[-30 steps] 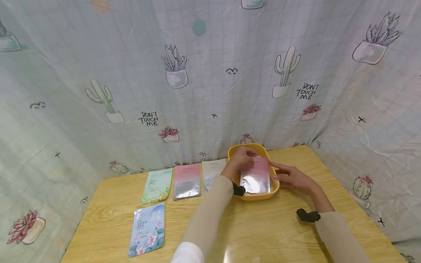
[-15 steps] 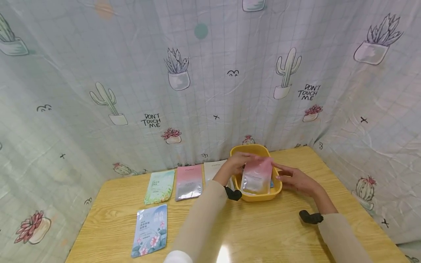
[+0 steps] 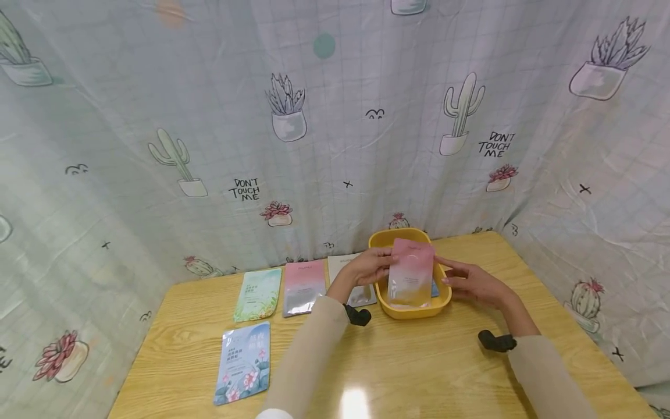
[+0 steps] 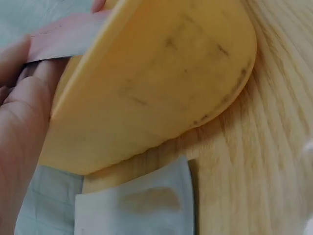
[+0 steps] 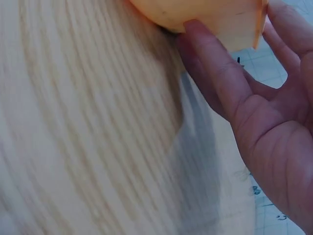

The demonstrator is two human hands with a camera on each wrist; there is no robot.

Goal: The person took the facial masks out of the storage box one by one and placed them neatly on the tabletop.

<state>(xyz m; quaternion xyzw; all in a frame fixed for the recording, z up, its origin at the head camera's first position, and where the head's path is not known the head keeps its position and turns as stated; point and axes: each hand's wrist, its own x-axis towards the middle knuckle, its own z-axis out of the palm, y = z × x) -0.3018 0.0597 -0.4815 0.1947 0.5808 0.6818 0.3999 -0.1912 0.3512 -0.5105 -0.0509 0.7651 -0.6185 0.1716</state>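
Head view: the pink sachet is held over the interior of the basket, its long axis running from the basket's rear towards its front wall. It is pinched at its left edge by the left hand, so the body of the sachet lies to the right of the grip; whether its lower end touches anything in the basket cannot be told. The left hand is the nearer one, being in contact. The right hand is placed at the basket's right side, nothing being gripped by it; contact with the sachet's upper right corner cannot be confirmed. A blue item, mostly covered, is seen inside the basket. To the basket's left are laid a cream sachet, partly hidden by the arm, then a second pink sachet and a green sachet; a blue sachet is placed farther left and forward. Left wrist view: the pink sachet is seen nearly edge-on between thumb and fingers, above the basket's rim. Right wrist view: the basket's outer wall is touched by extended fingertips, without a clasp.
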